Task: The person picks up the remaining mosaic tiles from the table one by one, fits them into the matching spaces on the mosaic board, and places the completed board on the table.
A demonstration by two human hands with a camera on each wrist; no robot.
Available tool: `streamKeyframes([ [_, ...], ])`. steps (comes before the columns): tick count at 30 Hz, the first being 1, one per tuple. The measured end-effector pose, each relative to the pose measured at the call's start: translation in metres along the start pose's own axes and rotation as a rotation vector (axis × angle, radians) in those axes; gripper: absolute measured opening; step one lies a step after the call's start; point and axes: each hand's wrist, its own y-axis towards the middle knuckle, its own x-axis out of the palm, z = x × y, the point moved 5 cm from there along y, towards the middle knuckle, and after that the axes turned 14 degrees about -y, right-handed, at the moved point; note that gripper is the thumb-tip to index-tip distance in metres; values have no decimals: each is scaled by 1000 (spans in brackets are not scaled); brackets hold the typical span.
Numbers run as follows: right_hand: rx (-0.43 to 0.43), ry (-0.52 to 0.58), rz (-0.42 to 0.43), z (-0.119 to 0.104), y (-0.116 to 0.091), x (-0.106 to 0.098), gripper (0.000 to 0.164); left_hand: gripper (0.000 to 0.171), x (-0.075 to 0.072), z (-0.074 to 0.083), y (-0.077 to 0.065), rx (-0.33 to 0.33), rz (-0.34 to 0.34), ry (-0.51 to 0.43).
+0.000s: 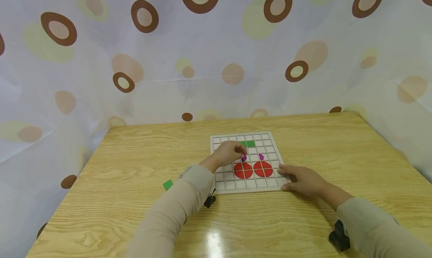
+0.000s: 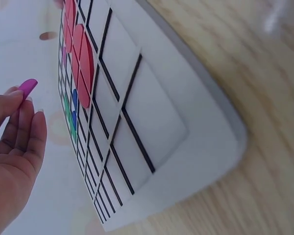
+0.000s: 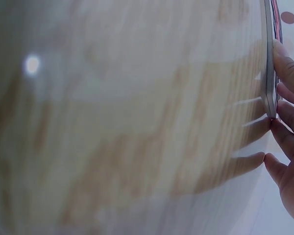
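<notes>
A white board (image 1: pixel 230 185) with a grid of dark lines lies flat on the table. My left hand (image 1: pixel 229 153) is over its middle, pinching a small magenta piece (image 2: pixel 28 87) between thumb and fingertips. Set in the grid are two red circles (image 1: pixel 263 169), a magenta piece (image 1: pixel 261 157) and a green strip (image 1: pixel 249 143). Small blue pieces (image 2: pixel 74 120) show in the left wrist view; in the head view, the left hand is near that area. My right hand (image 1: pixel 305 181) rests at the board's right edge, its fingers spread and touching the rim and the table.
A loose green square (image 1: pixel 167 185) lies on the wooden table (image 1: pixel 135 156), left of the board and beside my left sleeve. A patterned cloth (image 1: pixel 216 96) hangs behind the table and along both sides. Black wrist devices (image 1: pixel 339 236) sit under both forearms.
</notes>
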Motion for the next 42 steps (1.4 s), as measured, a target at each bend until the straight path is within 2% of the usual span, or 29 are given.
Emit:
streamKeyframes([
  [7, 2, -5, 4, 1, 0, 1, 60, 13, 7, -1, 15, -24, -6, 45],
  [13, 4, 3, -5, 0, 0, 3, 61, 13, 14, 3, 21, -15, -17, 60],
  [17, 0, 4, -5, -1, 0, 3, 62, 11, 19, 4, 29, -14, -3, 100],
  [24, -8, 5, 4, -1, 1, 2, 61, 15, 24, 11, 42, 31, 14, 142],
  [33, -29, -4, 17, -3, 0, 1, 60, 18, 27, 11, 51, -13, 44, 176],
  [42, -26, -1, 21, -2, -1, -1, 62, 21, 31, 9, 61, 9, 91, 261],
])
